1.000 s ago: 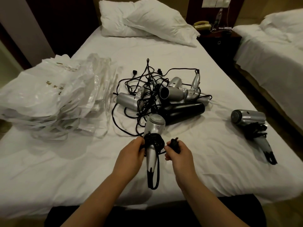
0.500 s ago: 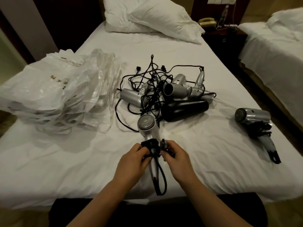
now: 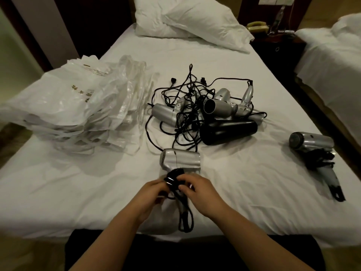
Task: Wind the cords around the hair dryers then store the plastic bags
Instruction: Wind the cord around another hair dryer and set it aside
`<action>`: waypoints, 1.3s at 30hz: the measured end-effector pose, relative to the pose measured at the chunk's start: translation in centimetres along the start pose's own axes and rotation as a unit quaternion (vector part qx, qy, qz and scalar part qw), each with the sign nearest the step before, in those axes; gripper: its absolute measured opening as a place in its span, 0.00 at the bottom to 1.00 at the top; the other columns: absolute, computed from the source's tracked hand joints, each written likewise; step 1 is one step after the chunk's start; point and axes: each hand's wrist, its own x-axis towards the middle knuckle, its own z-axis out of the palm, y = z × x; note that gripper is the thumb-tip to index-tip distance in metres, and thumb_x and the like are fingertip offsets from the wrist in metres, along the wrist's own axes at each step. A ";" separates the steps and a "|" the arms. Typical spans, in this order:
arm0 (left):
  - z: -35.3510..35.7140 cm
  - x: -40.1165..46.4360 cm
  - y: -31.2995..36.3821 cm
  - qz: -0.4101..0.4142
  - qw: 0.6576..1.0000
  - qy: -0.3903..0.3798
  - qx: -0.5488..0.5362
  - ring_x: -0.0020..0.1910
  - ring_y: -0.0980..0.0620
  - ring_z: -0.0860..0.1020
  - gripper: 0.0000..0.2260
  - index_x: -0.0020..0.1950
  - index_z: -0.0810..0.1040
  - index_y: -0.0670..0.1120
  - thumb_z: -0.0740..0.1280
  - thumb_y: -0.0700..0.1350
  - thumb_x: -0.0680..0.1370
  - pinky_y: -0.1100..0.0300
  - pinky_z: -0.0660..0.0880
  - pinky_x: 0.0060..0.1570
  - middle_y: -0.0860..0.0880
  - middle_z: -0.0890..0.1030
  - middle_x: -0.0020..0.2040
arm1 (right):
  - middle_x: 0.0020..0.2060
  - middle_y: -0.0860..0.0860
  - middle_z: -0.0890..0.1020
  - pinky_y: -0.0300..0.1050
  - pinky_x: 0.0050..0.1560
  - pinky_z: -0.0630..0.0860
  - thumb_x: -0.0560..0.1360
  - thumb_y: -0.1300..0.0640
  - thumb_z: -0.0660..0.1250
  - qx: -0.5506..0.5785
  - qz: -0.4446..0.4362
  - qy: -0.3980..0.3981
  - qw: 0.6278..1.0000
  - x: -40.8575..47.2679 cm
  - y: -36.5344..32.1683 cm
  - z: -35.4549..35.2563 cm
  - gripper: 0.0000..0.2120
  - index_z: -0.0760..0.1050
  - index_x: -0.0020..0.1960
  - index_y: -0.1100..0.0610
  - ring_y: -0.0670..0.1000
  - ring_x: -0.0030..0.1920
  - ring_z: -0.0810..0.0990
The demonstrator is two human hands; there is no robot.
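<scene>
A silver hair dryer (image 3: 180, 160) lies on the white bed (image 3: 254, 182) near its front edge, its black cord (image 3: 173, 178) coiled round the handle. My left hand (image 3: 154, 194) grips the handle and coil from the left. My right hand (image 3: 201, 189) pinches the cord's end at the coil. A cord loop (image 3: 186, 220) hangs below the handle. Behind lies a tangled pile of several dryers (image 3: 214, 112) with loose cords. One wound dryer (image 3: 312, 147) rests at the right. A stack of plastic bags (image 3: 74, 106) sits at the left.
Two pillows (image 3: 187, 20) lie at the head of the bed. A dark nightstand (image 3: 277, 42) with a phone stands at the back right, and a second bed (image 3: 332, 61) lies beyond a narrow gap. A black dryer (image 3: 228, 132) lies in the pile.
The held dryer turned so its barrel lies sideways instead of facing me. My hands closed together on the coil, and the plug end moved in against the wound cord.
</scene>
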 end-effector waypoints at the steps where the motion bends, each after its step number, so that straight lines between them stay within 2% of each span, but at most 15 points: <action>1: 0.0 -0.1 -0.1 0.007 1.000 0.004 -0.007 0.38 0.49 0.71 0.06 0.37 0.78 0.44 0.63 0.35 0.70 0.60 0.64 0.38 0.43 0.76 0.37 | 0.57 0.51 0.78 0.31 0.52 0.66 0.78 0.58 0.62 -0.029 -0.001 -0.015 0.999 0.2 0.0 0.1 0.15 0.75 0.64 0.53 0.47 0.53 0.75; 5: -0.7 0.4 -0.6 -0.003 0.998 -0.016 -0.065 0.36 0.51 0.73 0.08 0.42 0.77 0.41 0.60 0.36 0.78 0.60 0.69 0.40 0.45 0.76 0.34 | 0.58 0.54 0.78 0.39 0.58 0.68 0.79 0.57 0.61 -0.073 -0.014 -0.058 0.996 0.7 -0.1 0.1 0.16 0.74 0.66 0.51 0.53 0.59 0.74; 10: -1.6 0.8 -0.6 -0.044 0.993 -0.033 -0.102 0.37 0.50 0.75 0.08 0.43 0.76 0.42 0.60 0.37 0.80 0.58 0.72 0.43 0.46 0.77 0.35 | 0.60 0.55 0.73 0.33 0.51 0.62 0.81 0.55 0.58 -0.129 -0.019 -0.109 0.985 0.5 -0.1 0.1 0.19 0.67 0.71 0.48 0.53 0.60 0.72; 13: -1.4 1.0 -0.8 -0.036 0.994 -0.018 -0.102 0.37 0.50 0.75 0.07 0.42 0.75 0.43 0.61 0.38 0.79 0.60 0.72 0.41 0.46 0.75 0.34 | 0.60 0.55 0.75 0.36 0.54 0.65 0.81 0.56 0.57 -0.142 -0.019 -0.116 0.983 0.7 -0.2 0.3 0.20 0.64 0.72 0.47 0.53 0.59 0.73; 15: -1.1 1.0 -1.0 0.021 0.998 0.009 -0.055 0.38 0.50 0.75 0.07 0.41 0.75 0.44 0.63 0.36 0.78 0.61 0.71 0.40 0.46 0.77 0.36 | 0.63 0.55 0.74 0.40 0.59 0.67 0.80 0.56 0.58 -0.145 -0.015 -0.099 0.984 0.9 -0.4 0.7 0.21 0.63 0.73 0.50 0.54 0.62 0.72; 17: -0.9 1.0 -1.2 0.109 0.991 0.049 0.054 0.39 0.53 0.76 0.09 0.39 0.75 0.46 0.65 0.34 0.76 0.65 0.71 0.41 0.49 0.78 0.37 | 0.64 0.55 0.74 0.43 0.61 0.67 0.80 0.57 0.59 -0.141 -0.011 -0.068 0.988 0.9 -0.9 1.3 0.21 0.63 0.73 0.52 0.54 0.63 0.72; 19: -0.9 0.8 -1.3 0.185 0.963 0.095 0.169 0.41 0.54 0.76 0.11 0.38 0.74 0.50 0.67 0.34 0.74 0.66 0.71 0.43 0.50 0.77 0.40 | 0.63 0.55 0.74 0.43 0.60 0.67 0.79 0.57 0.59 -0.131 -0.003 -0.037 0.991 0.9 -1.1 2.1 0.20 0.65 0.71 0.53 0.54 0.62 0.72; 22: -1.5 0.5 -1.5 0.249 0.923 0.143 0.255 0.43 0.52 0.76 0.14 0.36 0.72 0.52 0.69 0.34 0.72 0.58 0.73 0.47 0.49 0.75 0.41 | 0.62 0.54 0.75 0.43 0.59 0.68 0.79 0.57 0.59 -0.118 0.010 -0.016 0.993 1.0 -1.3 3.0 0.18 0.66 0.69 0.54 0.54 0.61 0.73; 24: -1.9 0.2 -1.8 0.258 0.920 0.135 0.261 0.42 0.53 0.76 0.13 0.37 0.72 0.52 0.70 0.36 0.71 0.58 0.72 0.46 0.50 0.75 0.41 | 0.63 0.55 0.73 0.43 0.59 0.68 0.80 0.58 0.58 -0.116 0.006 -0.012 0.993 1.0 -1.4 3.0 0.18 0.65 0.69 0.54 0.54 0.61 0.72; 26: -2.1 -0.1 -1.8 0.256 0.929 0.095 0.252 0.42 0.57 0.75 0.10 0.37 0.72 0.52 0.71 0.41 0.70 0.63 0.72 0.46 0.50 0.74 0.41 | 0.64 0.55 0.71 0.43 0.59 0.67 0.80 0.59 0.57 -0.116 -0.011 -0.012 0.993 0.9 -1.5 3.1 0.20 0.63 0.71 0.52 0.55 0.62 0.72; 29: -2.4 0.1 -2.1 0.277 0.908 0.086 0.301 0.40 0.62 0.74 0.16 0.37 0.70 0.55 0.72 0.35 0.70 0.72 0.68 0.40 0.51 0.72 0.40 | 0.63 0.56 0.71 0.43 0.57 0.68 0.80 0.59 0.55 -0.127 -0.024 -0.018 0.991 0.7 -1.6 3.5 0.19 0.65 0.70 0.50 0.56 0.60 0.73; 31: -2.4 0.1 -2.0 0.288 0.898 0.106 0.316 0.39 0.62 0.73 0.18 0.36 0.69 0.57 0.70 0.34 0.70 0.72 0.66 0.39 0.52 0.72 0.39 | 0.59 0.57 0.72 0.45 0.54 0.70 0.80 0.59 0.55 -0.127 -0.020 -0.005 0.992 0.8 -1.7 3.8 0.16 0.68 0.67 0.52 0.57 0.57 0.74; 34: -2.2 -0.2 -1.9 0.261 0.916 0.115 0.282 0.40 0.60 0.76 0.14 0.37 0.73 0.56 0.70 0.37 0.72 0.68 0.70 0.42 0.53 0.77 0.40 | 0.55 0.55 0.72 0.46 0.51 0.71 0.79 0.60 0.56 -0.129 -0.011 0.018 0.991 1.1 -1.9 3.9 0.13 0.70 0.62 0.55 0.56 0.53 0.75; 36: -2.0 -0.4 -1.9 0.235 0.930 0.119 0.256 0.39 0.60 0.77 0.12 0.37 0.75 0.54 0.70 0.38 0.73 0.69 0.71 0.40 0.53 0.80 0.38 | 0.56 0.55 0.72 0.46 0.51 0.72 0.79 0.60 0.56 -0.137 -0.016 0.019 0.990 1.2 -1.9 4.1 0.14 0.69 0.63 0.55 0.56 0.53 0.75; 39: -1.6 -0.7 -1.8 0.230 0.926 0.127 0.272 0.35 0.62 0.76 0.12 0.36 0.73 0.55 0.71 0.40 0.71 0.69 0.70 0.36 0.55 0.79 0.34 | 0.57 0.55 0.72 0.43 0.45 0.69 0.78 0.61 0.56 -0.165 -0.009 0.023 0.986 1.1 -1.7 4.7 0.15 0.67 0.65 0.54 0.56 0.52 0.75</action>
